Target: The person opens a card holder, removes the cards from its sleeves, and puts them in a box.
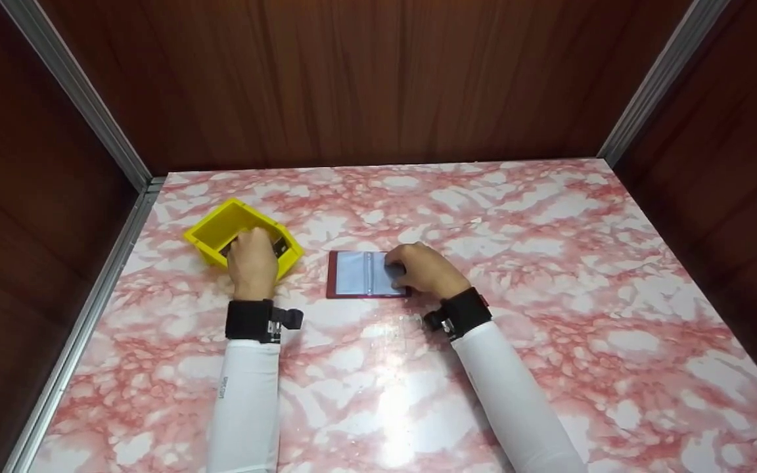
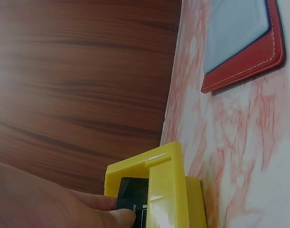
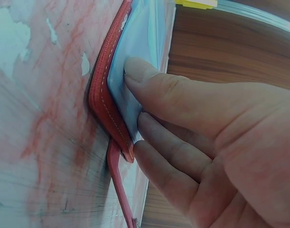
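Observation:
A yellow bin (image 1: 217,228) stands at the left, with my left hand (image 1: 252,259) reaching down into it. In the left wrist view, the thumb and a finger pinch a black card (image 2: 132,194) with small white print, partly hidden behind the bin's wall. Beside the bin, a red card holder (image 1: 332,279) with white stitching lies spread flat, showing clear bluish plastic sleeves (image 1: 352,270). My right hand (image 1: 426,269) grips its right side. The right wrist view shows the thumb on the sleeve face and two fingertips at the sleeve's edge.
The tabletop (image 1: 549,263) has a red-and-white marbled surface. Dark wood panels (image 1: 378,85) with metal corner rails (image 1: 79,92) enclose it at the back and sides. A red strap (image 3: 117,175) hangs off the card holder's edge.

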{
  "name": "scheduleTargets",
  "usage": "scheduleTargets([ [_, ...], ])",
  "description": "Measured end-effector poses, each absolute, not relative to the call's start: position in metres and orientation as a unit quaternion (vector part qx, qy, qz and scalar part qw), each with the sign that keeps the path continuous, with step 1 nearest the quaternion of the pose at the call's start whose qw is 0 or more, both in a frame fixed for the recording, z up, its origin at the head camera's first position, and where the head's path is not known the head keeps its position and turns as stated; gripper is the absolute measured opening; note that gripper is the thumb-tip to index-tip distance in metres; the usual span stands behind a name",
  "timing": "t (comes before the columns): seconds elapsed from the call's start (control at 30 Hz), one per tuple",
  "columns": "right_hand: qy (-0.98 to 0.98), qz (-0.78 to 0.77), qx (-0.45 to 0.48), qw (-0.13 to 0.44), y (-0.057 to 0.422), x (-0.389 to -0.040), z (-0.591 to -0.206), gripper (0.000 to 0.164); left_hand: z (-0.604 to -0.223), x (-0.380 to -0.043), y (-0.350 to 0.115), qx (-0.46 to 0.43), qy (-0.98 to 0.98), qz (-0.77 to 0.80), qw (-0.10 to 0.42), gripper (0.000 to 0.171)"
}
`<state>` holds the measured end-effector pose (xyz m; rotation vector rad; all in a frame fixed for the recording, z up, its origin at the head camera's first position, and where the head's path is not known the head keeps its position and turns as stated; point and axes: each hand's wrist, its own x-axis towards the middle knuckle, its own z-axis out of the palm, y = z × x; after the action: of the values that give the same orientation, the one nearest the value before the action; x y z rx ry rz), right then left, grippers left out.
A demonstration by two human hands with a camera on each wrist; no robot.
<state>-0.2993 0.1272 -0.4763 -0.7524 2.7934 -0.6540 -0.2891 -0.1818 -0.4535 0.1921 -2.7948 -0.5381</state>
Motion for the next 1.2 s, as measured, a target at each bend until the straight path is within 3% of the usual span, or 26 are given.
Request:
scheduleTargets([
  [0.13, 0.938, -0.223, -0.250, 0.088, 0.127, -0.299, -0.477, 0.035, -0.456, -0.289, -0.182, 0.068, -0.973, -0.181, 0.128, 0.029],
  [0.37, 0.938, -0.213, -0.259, 0.081, 0.128, -0.297, -0.477, 0.026, -0.456, -0.290, -0.182, 0.077, -0.973, -0.189, 0.109, 0.031],
  [0.6, 0.942, -0.216, -0.239, 0.095, 0.130, -0.296, -0.476, 0.037, -0.453, -0.290, -0.184, 0.084, -0.965, -0.225, 0.104, 0.025],
  [0.8, 0.945, -0.216, -0.226, 0.100, 0.130, -0.296, -0.477, 0.041, -0.446, -0.289, -0.188, 0.087, -0.944, -0.299, 0.109, 0.037],
  [1.0, 0.942, -0.206, -0.248, 0.087, 0.131, -0.297, -0.477, 0.034, -0.432, -0.285, -0.193, 0.086, -0.925, -0.348, 0.122, 0.061],
  [1.2, 0.943, -0.214, -0.253, 0.039, 0.139, -0.297, -0.466, 0.034, -0.425, -0.282, -0.191, 0.065, -0.916, -0.359, 0.165, 0.056],
])
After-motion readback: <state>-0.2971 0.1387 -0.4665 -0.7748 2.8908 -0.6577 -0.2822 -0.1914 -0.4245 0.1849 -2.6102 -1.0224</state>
